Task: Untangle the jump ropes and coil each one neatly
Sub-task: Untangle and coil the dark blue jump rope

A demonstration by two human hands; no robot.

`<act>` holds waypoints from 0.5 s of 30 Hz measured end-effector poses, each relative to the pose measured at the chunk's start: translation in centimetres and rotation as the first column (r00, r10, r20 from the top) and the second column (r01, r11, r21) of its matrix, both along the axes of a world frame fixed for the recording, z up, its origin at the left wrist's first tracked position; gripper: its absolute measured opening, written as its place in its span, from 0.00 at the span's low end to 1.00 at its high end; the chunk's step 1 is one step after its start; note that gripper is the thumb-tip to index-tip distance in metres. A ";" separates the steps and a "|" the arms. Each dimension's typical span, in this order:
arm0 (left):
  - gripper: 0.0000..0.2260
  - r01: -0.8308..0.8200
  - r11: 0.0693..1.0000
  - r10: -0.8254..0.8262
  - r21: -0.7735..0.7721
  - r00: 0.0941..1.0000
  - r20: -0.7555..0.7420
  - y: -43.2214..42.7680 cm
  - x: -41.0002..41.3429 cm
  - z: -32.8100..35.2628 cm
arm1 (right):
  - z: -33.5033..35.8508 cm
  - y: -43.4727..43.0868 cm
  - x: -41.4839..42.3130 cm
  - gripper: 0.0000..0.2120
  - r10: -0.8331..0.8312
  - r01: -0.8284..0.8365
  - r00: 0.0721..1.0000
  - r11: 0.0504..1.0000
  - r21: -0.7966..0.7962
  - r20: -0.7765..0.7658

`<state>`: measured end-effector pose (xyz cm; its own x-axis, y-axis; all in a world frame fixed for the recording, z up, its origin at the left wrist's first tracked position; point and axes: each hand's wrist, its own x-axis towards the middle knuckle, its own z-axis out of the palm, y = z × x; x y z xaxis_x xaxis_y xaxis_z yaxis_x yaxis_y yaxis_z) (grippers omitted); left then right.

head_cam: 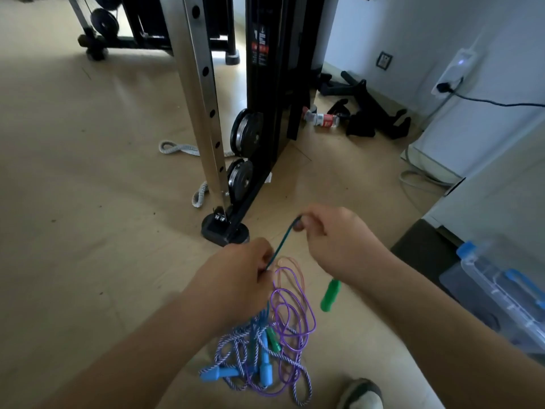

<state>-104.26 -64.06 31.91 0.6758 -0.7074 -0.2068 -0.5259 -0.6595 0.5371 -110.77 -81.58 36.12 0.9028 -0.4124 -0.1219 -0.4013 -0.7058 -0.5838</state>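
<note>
Room to move first: wide open beige floor [88, 202] to the left of the hands. The round black foot [224, 228] of the cable machine sits just past them, and its drilled steel upright [203, 98] rises from there. On the right it's tighter: a clear storage box with blue latches [501, 290] on a dark mat, with white cabinet edges behind it. A shoe [362, 394] pokes in bottom right.

Grip: my left hand [236, 276] has its fingers curled in, pinching the low end of a taut dark green cord [283, 240]. My right hand [333, 240] pinches the high end between thumb and fingertips. A green handle [330, 295] dangles under the right wrist.

The rest of the ropes lie in a tangled pile [265, 349] on the floor right below the hands: purple cord [306, 308], blue-and-white braided rope [300, 379], blue handles [218, 373] and a second green handle [274, 342]. Thin pink loops [298, 270] and the purple ones rise close under the left hand, but I can't tell if it holds them.

Further back there are two pulley wheels [246, 134] on the black frame, a grey strap [177, 147], a bottle on its side [321, 119], black grips [371, 113] by the wall and a power strip [454, 69] with a blue light.

Writing: there's a red-and-white sticker [261, 45] on the frame and a red label on the bottle, both too blurry to read.
</note>
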 end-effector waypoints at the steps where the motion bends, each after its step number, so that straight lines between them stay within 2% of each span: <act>1: 0.09 0.007 0.996 -0.007 0.084 1.000 -0.001 0.4 0.2 -0.4 | 0.3 -0.6 0.0 0.11 -0.087 0.087 0.994 0.996 0.015 0.064; 3: 0.17 0.052 0.973 -0.050 0.226 0.999 -0.017 1.1 0.2 -0.7 | 1.0 -2.1 -0.2 0.11 -0.221 0.221 0.962 0.975 0.016 0.162; 4: 0.18 0.059 0.970 -0.053 0.234 0.998 -0.033 1.4 0.3 -0.9 | 1.0 -2.9 -0.4 0.11 -0.261 0.261 0.950 0.965 0.022 0.169; 7: 0.17 0.048 0.993 -0.048 0.107 0.999 -0.003 1.5 0.6 -1.2 | -0.2 -4.1 -1.3 0.10 -0.292 0.291 0.956 0.953 0.079 -0.003; 9: 0.16 0.008 0.998 -0.008 -0.068 1.000 -0.005 1.2 0.7 -1.1 | -1.3 -4.2 -1.7 0.11 -0.182 0.201 0.965 0.975 0.090 -0.187; 11: 0.12 -0.089 0.960 0.069 -0.266 0.994 -0.084 0.9 0.7 -0.6 | -1.8 -4.1 -1.7 0.18 -0.017 0.044 0.952 0.995 0.085 -0.305; 13: 0.10 -0.155 0.916 0.104 -0.370 0.983 -0.153 0.6 0.7 -0.1 | -1.9 -3.7 -1.3 0.27 0.080 -0.048 0.928 0.994 0.095 -0.365; 15: 0.10 -0.136 0.902 0.093 -0.409 0.988 -0.122 0.5 0.8 0.2 | -1.8 -3.3 -1.0 0.26 0.117 -0.082 0.936 0.990 0.117 -0.332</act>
<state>-103.44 -63.57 32.08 0.7491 -0.6622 0.0201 -0.3916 -0.4181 0.8197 -111.78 -84.85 34.28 0.8370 -0.2925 -0.4624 -0.5176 -0.6975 -0.4957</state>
